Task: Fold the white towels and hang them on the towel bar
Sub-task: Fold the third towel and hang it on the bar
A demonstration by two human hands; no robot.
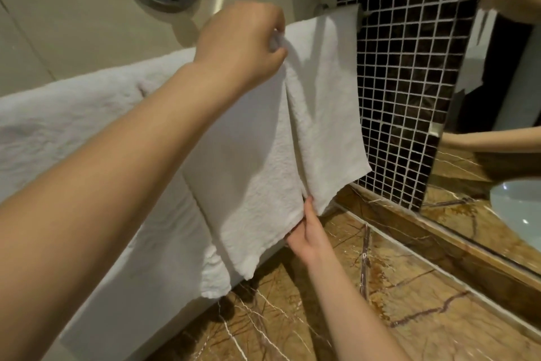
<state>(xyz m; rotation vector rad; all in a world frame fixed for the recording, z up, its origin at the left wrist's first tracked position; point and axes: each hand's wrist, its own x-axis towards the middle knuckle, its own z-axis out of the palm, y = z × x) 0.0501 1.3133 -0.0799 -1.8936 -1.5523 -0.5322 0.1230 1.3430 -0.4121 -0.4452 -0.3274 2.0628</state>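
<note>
Both hands are gripping a small white towel (pixel 257 155) that is hanging from the towel bar (pixel 360 10).

The bar is mostly lying hidden under cloth, with only its right end showing beside the dark mosaic tiles (pixel 409 67). The left hand (pixel 243 44) is pinching a bunched fold near the towel's top edge, its fingertips curling out of sight. The right hand (pixel 304 231) is holding the lower hem, thumb on the front and fingers tucked behind the fabric. The towel is draping in two overlapping panels with a vertical crease between them, its bottom corners hanging just above the brown marble desk (pixel 395 302). A larger white towel (pixel 73 132) is hanging to the left, partly covered by the left forearm and running off the frame.
</note>
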